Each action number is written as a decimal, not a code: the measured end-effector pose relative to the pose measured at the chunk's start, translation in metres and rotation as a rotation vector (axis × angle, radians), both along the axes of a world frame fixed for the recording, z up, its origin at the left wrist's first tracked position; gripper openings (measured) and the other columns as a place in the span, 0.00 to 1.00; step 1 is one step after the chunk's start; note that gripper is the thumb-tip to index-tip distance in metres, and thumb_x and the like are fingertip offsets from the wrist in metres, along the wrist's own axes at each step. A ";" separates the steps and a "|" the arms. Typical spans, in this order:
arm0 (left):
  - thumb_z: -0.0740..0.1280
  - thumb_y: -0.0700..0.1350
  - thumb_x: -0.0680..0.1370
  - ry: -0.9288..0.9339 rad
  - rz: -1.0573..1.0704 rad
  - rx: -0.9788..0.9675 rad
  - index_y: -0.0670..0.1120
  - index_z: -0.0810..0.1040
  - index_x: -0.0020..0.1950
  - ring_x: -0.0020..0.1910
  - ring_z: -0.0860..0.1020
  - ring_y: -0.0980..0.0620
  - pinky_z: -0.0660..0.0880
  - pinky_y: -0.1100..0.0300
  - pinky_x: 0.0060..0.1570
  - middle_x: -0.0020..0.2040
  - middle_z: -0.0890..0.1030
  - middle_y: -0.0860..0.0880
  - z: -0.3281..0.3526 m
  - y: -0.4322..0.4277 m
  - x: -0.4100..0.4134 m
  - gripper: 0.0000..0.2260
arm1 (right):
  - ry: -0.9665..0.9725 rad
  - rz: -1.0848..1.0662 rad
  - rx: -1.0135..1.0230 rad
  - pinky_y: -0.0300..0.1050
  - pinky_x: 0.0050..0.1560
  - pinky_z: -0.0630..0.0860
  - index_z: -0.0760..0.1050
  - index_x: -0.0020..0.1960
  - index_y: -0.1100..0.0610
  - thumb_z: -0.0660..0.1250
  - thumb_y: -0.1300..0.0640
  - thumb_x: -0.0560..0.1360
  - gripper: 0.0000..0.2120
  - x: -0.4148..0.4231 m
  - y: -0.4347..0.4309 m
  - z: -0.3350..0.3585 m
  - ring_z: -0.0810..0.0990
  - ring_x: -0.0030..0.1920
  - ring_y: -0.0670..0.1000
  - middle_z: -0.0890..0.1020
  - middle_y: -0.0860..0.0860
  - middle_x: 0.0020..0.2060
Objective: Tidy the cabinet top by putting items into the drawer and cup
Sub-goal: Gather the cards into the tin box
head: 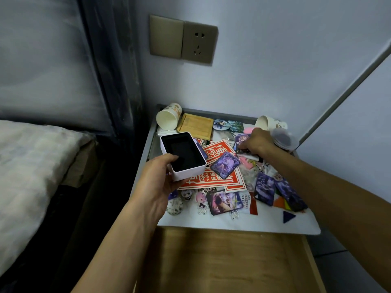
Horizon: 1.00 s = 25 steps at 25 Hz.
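Now, far left, the left hand (157, 180) grips the open white box (183, 153), fingers curled round its near end, over the left side of the cabinet top (146, 144). Behind it, one paper cup (168, 117) lies tipped. In the middle, at least three purple cards (224, 165) sit loose on the red papers (218, 150), and the open drawer (222, 261) lies below the front edge, towards the person. The right hand (257, 141) pinches another purple card (243, 138). It's the nearer hand to the second cup (267, 122), tipped just behind it, so two cups in all
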<state>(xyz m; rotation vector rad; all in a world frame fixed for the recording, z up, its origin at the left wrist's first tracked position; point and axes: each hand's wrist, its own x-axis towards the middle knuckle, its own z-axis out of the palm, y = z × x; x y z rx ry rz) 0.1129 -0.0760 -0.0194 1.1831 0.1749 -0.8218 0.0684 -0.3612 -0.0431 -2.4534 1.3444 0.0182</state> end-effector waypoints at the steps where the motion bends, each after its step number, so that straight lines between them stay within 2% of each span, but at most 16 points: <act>1: 0.63 0.42 0.80 0.004 0.000 0.000 0.43 0.72 0.61 0.52 0.82 0.42 0.80 0.57 0.40 0.56 0.80 0.39 0.000 0.000 0.000 0.10 | 0.009 -0.014 -0.002 0.44 0.36 0.71 0.79 0.44 0.62 0.79 0.49 0.65 0.19 0.002 0.001 0.000 0.81 0.43 0.57 0.83 0.59 0.43; 4: 0.63 0.42 0.79 0.025 0.002 -0.009 0.43 0.73 0.61 0.50 0.82 0.43 0.80 0.57 0.39 0.55 0.80 0.40 -0.001 0.001 0.002 0.11 | 0.023 -0.063 -0.001 0.44 0.37 0.72 0.78 0.48 0.62 0.80 0.49 0.64 0.21 0.010 0.002 0.000 0.82 0.45 0.58 0.83 0.57 0.45; 7: 0.63 0.42 0.80 0.036 -0.018 -0.016 0.44 0.75 0.53 0.47 0.82 0.45 0.80 0.60 0.35 0.52 0.80 0.40 0.001 0.001 0.002 0.04 | -0.001 -0.116 -0.028 0.45 0.38 0.72 0.73 0.56 0.61 0.78 0.51 0.68 0.24 0.013 0.003 -0.001 0.82 0.47 0.58 0.82 0.56 0.48; 8: 0.63 0.42 0.80 0.031 -0.023 -0.014 0.45 0.75 0.52 0.46 0.82 0.45 0.80 0.60 0.35 0.52 0.80 0.41 0.001 0.002 0.002 0.03 | -0.029 -0.136 -0.040 0.45 0.37 0.71 0.71 0.58 0.61 0.75 0.52 0.70 0.22 0.013 0.002 -0.001 0.81 0.48 0.58 0.82 0.55 0.49; 11: 0.62 0.41 0.80 0.028 0.001 -0.017 0.43 0.74 0.57 0.47 0.81 0.45 0.79 0.56 0.41 0.52 0.80 0.40 0.003 0.004 0.003 0.07 | -0.154 -0.154 -0.112 0.46 0.37 0.71 0.71 0.54 0.60 0.66 0.59 0.78 0.08 0.011 0.003 0.004 0.80 0.46 0.58 0.81 0.57 0.51; 13: 0.61 0.42 0.81 0.035 0.022 -0.022 0.42 0.73 0.61 0.46 0.82 0.45 0.79 0.54 0.42 0.53 0.80 0.40 0.003 0.004 0.004 0.10 | -0.224 -0.114 -0.205 0.45 0.38 0.70 0.72 0.56 0.61 0.66 0.59 0.78 0.08 0.009 0.009 0.013 0.78 0.44 0.57 0.80 0.59 0.53; 15: 0.61 0.44 0.82 0.039 0.033 -0.033 0.43 0.73 0.62 0.47 0.82 0.45 0.80 0.54 0.42 0.52 0.81 0.41 0.005 0.003 0.001 0.11 | -0.344 -0.006 -0.275 0.44 0.38 0.68 0.73 0.57 0.60 0.67 0.58 0.78 0.10 0.001 0.027 0.032 0.75 0.41 0.53 0.81 0.58 0.50; 16: 0.61 0.45 0.82 0.033 0.038 -0.034 0.42 0.74 0.62 0.48 0.82 0.44 0.80 0.53 0.43 0.52 0.81 0.41 0.006 0.003 0.001 0.11 | -0.435 0.055 -0.237 0.43 0.37 0.69 0.74 0.57 0.60 0.68 0.58 0.78 0.10 -0.001 0.040 0.043 0.75 0.41 0.52 0.81 0.56 0.49; 18: 0.61 0.45 0.82 0.025 0.034 -0.034 0.41 0.74 0.64 0.49 0.82 0.43 0.80 0.50 0.47 0.52 0.81 0.40 0.003 0.002 0.000 0.13 | -0.597 0.155 0.022 0.43 0.38 0.75 0.75 0.57 0.59 0.70 0.59 0.76 0.11 -0.007 0.069 0.062 0.79 0.42 0.50 0.82 0.52 0.47; 20: 0.61 0.44 0.82 0.023 0.020 -0.044 0.39 0.73 0.65 0.45 0.82 0.45 0.80 0.51 0.42 0.53 0.82 0.40 0.000 0.001 0.000 0.14 | -0.639 0.227 0.351 0.46 0.45 0.80 0.77 0.56 0.57 0.71 0.62 0.74 0.12 -0.009 0.102 0.071 0.83 0.43 0.49 0.84 0.50 0.46; 21: 0.61 0.43 0.82 0.022 0.017 -0.051 0.38 0.73 0.65 0.41 0.83 0.46 0.80 0.53 0.38 0.52 0.82 0.40 -0.002 0.000 -0.001 0.15 | -0.606 0.262 0.438 0.45 0.45 0.80 0.77 0.56 0.56 0.72 0.63 0.73 0.13 -0.009 0.115 0.070 0.84 0.43 0.47 0.84 0.49 0.45; 25: 0.62 0.42 0.82 0.004 -0.008 -0.077 0.37 0.75 0.59 0.31 0.83 0.50 0.80 0.57 0.30 0.42 0.85 0.43 -0.001 0.003 -0.004 0.10 | -0.529 0.272 0.455 0.46 0.49 0.80 0.78 0.54 0.55 0.73 0.62 0.72 0.12 0.002 0.142 0.058 0.84 0.45 0.48 0.85 0.50 0.46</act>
